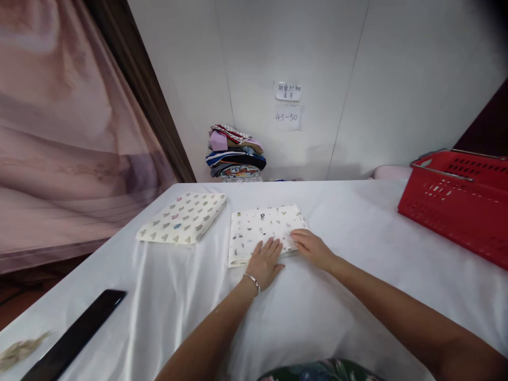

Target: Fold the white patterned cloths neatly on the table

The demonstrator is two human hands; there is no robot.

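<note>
A folded white cloth with small prints (262, 225) lies on the white-covered table (357, 238) in front of me. My left hand (265, 262), with a bracelet on its wrist, rests flat on the cloth's near edge, fingers stretched out. My right hand (311, 246) presses on the cloth's near right corner, its fingers also flat and holding nothing. A second folded cloth, cream with small coloured figures (183, 217), lies to the left, apart from both hands.
A red plastic basket (456, 203) stands at the table's right edge. A stack of folded clothes (236, 153) sits against the white wall behind. A long black flat object (75, 333) lies near the left front. A pink curtain (59, 137) hangs left.
</note>
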